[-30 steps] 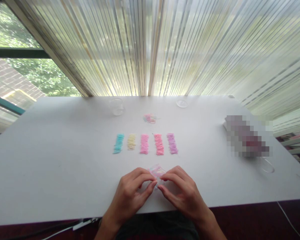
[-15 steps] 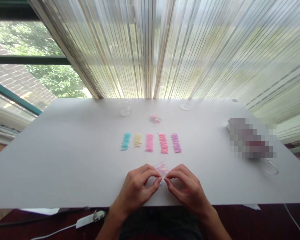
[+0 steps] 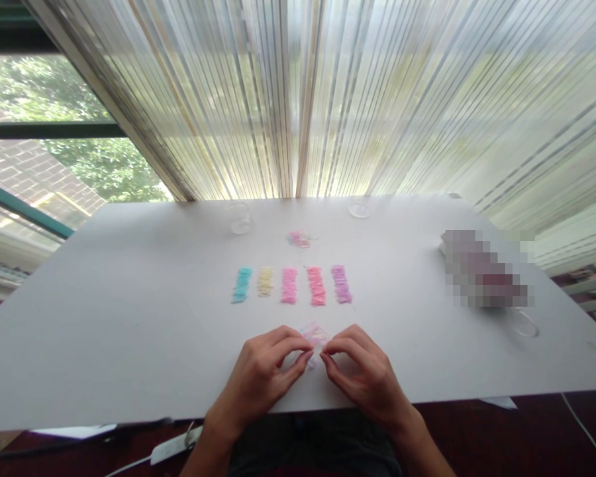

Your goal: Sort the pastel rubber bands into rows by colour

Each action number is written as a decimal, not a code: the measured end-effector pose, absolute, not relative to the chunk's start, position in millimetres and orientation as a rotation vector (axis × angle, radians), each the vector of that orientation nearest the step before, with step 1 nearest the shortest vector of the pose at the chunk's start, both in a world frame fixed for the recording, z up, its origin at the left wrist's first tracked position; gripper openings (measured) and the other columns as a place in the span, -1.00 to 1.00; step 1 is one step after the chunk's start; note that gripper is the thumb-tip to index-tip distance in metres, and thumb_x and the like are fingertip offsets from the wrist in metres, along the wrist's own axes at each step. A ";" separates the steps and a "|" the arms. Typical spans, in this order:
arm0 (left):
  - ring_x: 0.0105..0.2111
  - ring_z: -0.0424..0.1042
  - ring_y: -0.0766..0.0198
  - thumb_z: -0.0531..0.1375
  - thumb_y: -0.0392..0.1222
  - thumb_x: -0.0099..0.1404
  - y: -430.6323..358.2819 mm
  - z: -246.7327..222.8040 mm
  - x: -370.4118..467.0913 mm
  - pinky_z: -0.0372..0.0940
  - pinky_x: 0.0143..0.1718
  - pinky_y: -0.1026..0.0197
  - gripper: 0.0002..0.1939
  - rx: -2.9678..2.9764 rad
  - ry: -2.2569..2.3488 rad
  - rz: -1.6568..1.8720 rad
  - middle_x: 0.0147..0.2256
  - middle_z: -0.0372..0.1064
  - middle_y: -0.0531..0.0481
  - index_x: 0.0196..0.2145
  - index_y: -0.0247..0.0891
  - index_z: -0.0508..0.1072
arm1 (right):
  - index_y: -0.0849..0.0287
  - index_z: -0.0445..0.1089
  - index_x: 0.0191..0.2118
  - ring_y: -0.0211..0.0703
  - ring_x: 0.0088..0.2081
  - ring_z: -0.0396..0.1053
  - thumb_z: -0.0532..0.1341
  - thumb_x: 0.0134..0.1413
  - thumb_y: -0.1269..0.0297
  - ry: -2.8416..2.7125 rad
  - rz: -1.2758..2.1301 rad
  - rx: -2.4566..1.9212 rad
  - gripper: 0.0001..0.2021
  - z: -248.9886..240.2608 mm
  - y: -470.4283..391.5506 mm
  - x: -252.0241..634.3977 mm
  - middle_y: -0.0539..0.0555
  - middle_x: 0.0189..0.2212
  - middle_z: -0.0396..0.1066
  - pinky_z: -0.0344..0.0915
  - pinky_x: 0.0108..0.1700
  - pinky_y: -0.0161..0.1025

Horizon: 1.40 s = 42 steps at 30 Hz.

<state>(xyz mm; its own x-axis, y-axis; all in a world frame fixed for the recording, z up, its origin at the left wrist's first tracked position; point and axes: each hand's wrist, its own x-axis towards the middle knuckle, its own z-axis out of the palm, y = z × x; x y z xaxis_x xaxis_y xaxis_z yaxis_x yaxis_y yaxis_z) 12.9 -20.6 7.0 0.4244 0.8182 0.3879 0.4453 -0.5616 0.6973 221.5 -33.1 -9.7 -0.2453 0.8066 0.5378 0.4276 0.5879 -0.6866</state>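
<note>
My left hand (image 3: pixel 268 371) and my right hand (image 3: pixel 365 368) are near the table's front edge, thumb and forefinger pinched on each. Their fingertips face each other with a narrow gap between; whatever they pinch is too small to make out. Just beyond the fingertips lies a loose pile of thin pastel bands (image 3: pixel 315 333), partly hidden by my fingers. A small pale lilac bit (image 3: pixel 312 363) shows below the gap. Farther back, similar thin pieces lie in neat columns: teal (image 3: pixel 242 285), cream (image 3: pixel 265 282), pink (image 3: pixel 289 285), coral (image 3: pixel 316 286) and purple (image 3: pixel 342 285).
Behind the columns sits a small mixed-colour heap (image 3: pixel 300 239). A clear cup (image 3: pixel 239 218) and a clear round lid (image 3: pixel 360 210) stand near the back edge of the white table (image 3: pixel 104 318). A blurred-out object (image 3: pixel 484 270) with a loop lies at right.
The view has tilted slightly, shifting the table's things left in the picture. My fingertips are a little farther apart; both hands stay pinched over the same spot.
</note>
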 end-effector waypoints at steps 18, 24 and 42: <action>-0.51 0.31 0.40 0.23 -0.17 0.41 19.6 11.8 -51.0 0.33 -0.40 0.34 -0.86 2.204 1.527 1.112 -0.26 0.55 0.00 -0.22 -0.22 0.59 | 0.11 0.45 -0.12 -0.10 -0.26 0.45 0.23 0.26 0.48 -1.874 0.555 -1.023 -0.85 -10.9 -33.5 223.7 0.07 -0.31 0.47 0.44 -0.25 -0.20; -0.53 0.32 0.38 0.23 -0.12 0.38 25.8 7.7 -52.4 0.32 -0.39 0.34 -0.83 2.188 1.626 1.034 -0.30 0.59 0.05 -0.22 -0.19 0.62 | 0.11 0.45 -0.12 -0.10 -0.25 0.45 0.23 0.28 0.47 -1.884 0.584 -1.038 -0.87 -11.5 -34.4 224.3 0.08 -0.30 0.47 0.43 -0.23 -0.19; -0.52 0.34 0.34 0.18 -0.08 0.38 42.4 12.7 -53.4 0.26 -0.38 0.29 -0.79 2.186 1.737 0.833 -0.35 0.55 0.08 -0.22 -0.13 0.62 | 0.11 0.45 -0.14 -0.14 -0.24 0.44 0.22 0.31 0.45 -1.895 0.698 -1.065 -0.89 -13.6 -34.0 225.2 0.06 -0.29 0.47 0.42 -0.21 -0.22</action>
<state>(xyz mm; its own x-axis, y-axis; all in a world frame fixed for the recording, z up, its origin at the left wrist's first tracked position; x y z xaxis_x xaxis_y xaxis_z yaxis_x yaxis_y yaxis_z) -53.4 42.4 12.7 0.1372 0.9476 0.2886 0.8182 -0.2727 0.5062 225.2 -34.0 -13.6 -0.2939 0.8715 0.3924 0.4089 0.4858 -0.7726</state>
